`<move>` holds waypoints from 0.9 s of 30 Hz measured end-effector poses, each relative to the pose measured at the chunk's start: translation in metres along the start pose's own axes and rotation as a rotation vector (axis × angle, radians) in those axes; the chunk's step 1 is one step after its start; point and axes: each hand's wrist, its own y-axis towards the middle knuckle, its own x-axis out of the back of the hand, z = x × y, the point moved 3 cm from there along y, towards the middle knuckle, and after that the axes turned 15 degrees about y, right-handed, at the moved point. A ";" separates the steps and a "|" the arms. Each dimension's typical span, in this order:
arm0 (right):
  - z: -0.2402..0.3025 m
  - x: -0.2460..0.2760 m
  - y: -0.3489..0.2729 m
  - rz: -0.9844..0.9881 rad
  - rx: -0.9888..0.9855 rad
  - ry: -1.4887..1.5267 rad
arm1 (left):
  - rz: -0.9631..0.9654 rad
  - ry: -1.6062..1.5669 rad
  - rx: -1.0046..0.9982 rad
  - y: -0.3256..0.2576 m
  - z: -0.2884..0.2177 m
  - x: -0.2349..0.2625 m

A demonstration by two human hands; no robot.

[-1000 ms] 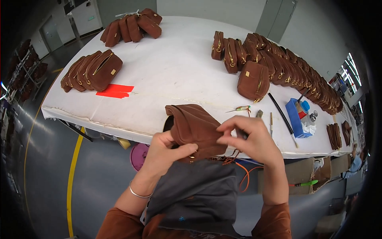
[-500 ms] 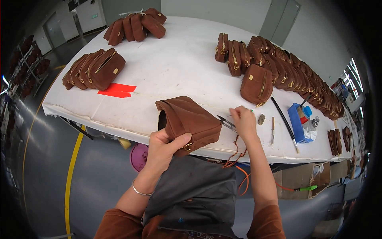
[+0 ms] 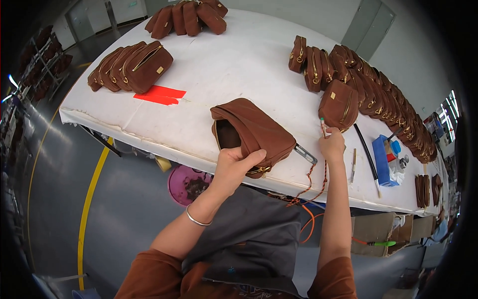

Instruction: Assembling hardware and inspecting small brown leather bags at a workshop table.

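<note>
A brown pouch bag (image 3: 266, 130) lies tilted near the table's front edge, its zippered mouth gaping to the left. My left hand (image 3: 234, 167) grips its lower edge, the thumb on the outside and the fingers hidden underneath. My right hand (image 3: 332, 143) is closed on a thin pencil-like stick (image 3: 323, 124) with a green end, just in front of another brown pouch (image 3: 338, 103). Metal thread snips (image 3: 306, 154) stick out from behind the held bag, with an orange-and-black cord (image 3: 309, 175) at their end.
Rows of brown pouches (image 3: 378, 99) fill the right side; more groups stand at the left (image 3: 132, 67) and far left (image 3: 186, 19). Red tape (image 3: 159, 94) marks the table (image 3: 224, 55). A long black brush (image 3: 367, 157) lies beside a blue bin (image 3: 382, 162). Below is a pink tub (image 3: 180, 185).
My right hand has moved from beside the snips to the right, and the stick now points up from it. The bag's mouth shows wider, and the view has shifted.
</note>
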 end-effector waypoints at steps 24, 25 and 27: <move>0.127 0.000 -0.108 0.493 0.064 1.291 | 0.054 -0.068 0.035 0.001 -0.002 0.002; 0.129 0.000 -0.108 0.495 0.075 1.242 | 0.065 -0.068 0.037 0.001 -0.003 0.002; 0.130 0.001 -0.106 0.496 0.085 1.192 | 0.070 -0.062 0.037 0.002 -0.003 0.003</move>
